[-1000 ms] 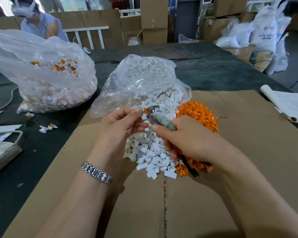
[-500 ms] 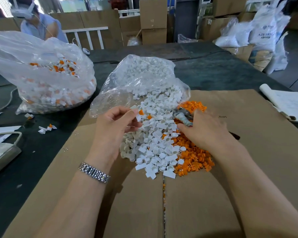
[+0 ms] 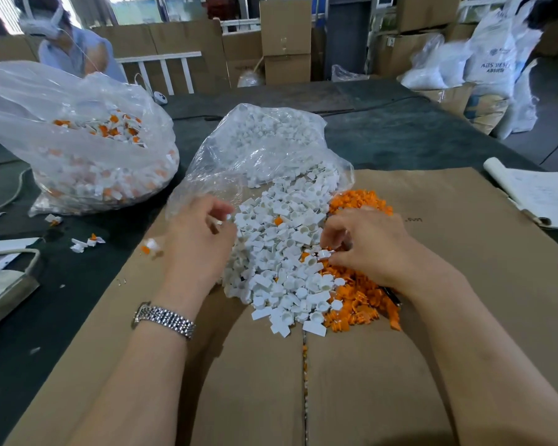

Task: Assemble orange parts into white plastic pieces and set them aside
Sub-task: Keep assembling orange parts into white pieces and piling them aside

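White pieces [image 3: 281, 252] heaped mid-cardboard [image 3: 384, 381], orange parts [image 3: 358, 304] just right. We judged both light, rigid, slippery; pinch by rim. Right hand [image 3: 368, 249] fingers curled, pinching white piece; left hand [image 3: 197, 243] blurred, grip indeterminate.

There is one view only, from a camera worn on the person's head. It looks forward and steeply down over both forearms, which enter from the bottom edge. The left hand [image 3: 197, 243] and right hand [image 3: 366, 244] sit near the middle of the picture, close to the lens. The wide angle bends the edges, so the cardboard sheet [image 3: 464, 284] on the table [image 3: 400, 133] fills the lower half. Higher up the view reaches across to another person [image 3: 68, 49] and stacked boxes [image 3: 285, 40] in the background.
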A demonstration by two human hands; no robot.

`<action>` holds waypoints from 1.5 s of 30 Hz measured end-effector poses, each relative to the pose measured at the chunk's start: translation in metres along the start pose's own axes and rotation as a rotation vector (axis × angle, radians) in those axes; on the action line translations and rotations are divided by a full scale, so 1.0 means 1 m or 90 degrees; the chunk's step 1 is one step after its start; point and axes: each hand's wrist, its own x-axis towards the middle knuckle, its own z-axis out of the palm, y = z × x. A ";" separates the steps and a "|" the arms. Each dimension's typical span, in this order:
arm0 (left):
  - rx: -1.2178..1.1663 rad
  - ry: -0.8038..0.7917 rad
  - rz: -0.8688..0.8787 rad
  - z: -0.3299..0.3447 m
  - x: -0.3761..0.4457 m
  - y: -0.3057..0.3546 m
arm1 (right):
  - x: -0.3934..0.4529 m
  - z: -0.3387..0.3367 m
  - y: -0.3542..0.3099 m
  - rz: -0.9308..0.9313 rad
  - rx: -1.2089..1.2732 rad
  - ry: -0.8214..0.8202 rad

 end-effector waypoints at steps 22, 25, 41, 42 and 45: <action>0.089 -0.308 0.162 0.021 -0.010 -0.006 | -0.004 0.008 -0.002 -0.029 -0.100 -0.084; 0.089 -0.293 0.170 0.022 -0.008 -0.010 | 0.000 0.011 -0.001 -0.041 -0.096 -0.058; -0.061 -0.200 0.060 0.018 -0.014 0.011 | 0.000 0.000 0.005 -0.048 0.064 0.059; -0.106 -0.194 0.040 0.016 -0.014 0.012 | 0.000 -0.001 0.004 -0.052 0.097 0.082; -0.262 -0.219 -0.048 0.011 -0.012 0.012 | 0.001 -0.002 0.000 -0.060 0.194 0.112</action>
